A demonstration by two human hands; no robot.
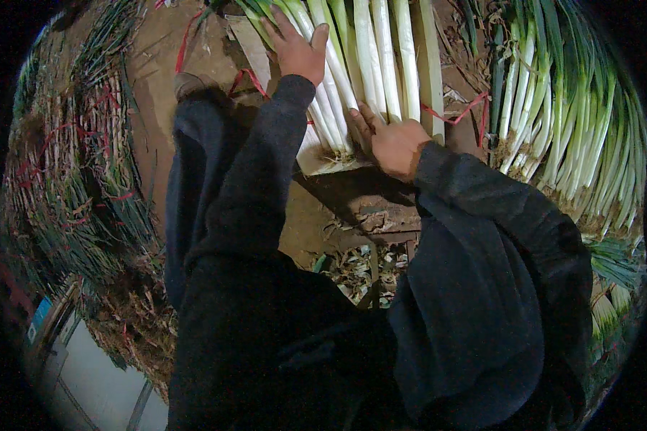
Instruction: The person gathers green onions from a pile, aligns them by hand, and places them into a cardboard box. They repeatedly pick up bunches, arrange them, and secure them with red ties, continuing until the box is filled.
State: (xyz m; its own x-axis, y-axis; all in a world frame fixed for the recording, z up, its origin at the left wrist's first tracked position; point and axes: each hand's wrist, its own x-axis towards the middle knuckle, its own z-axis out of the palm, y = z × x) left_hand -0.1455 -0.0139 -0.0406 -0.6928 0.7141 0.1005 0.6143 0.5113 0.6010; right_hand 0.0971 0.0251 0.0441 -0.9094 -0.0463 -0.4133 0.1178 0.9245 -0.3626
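A row of long green onions (377, 64) with thick white stalks lies before me, root ends towards my body, over a pale flat board (337, 166). My left hand (301, 51) rests across the stalks on the left side, its thumb and fingers spread apart. Lower down, my right hand (396, 143) is at the root ends of the right-hand stalks, fingers pointing left and partly bent. It covers those roots, and whether it grips any stalk cannot be told. Bare roots (342, 157) show to the left of that hand. The leafy tops run out of view.
Red plastic strips (248, 80) stick out on both sides of the board. More green onions (566, 118) lie heaped at right. Bundles tied with red strips (81, 145) are piled at left. Dry peelings (358, 266) litter the ground between my legs. A pale panel (105, 374) stands lower left.
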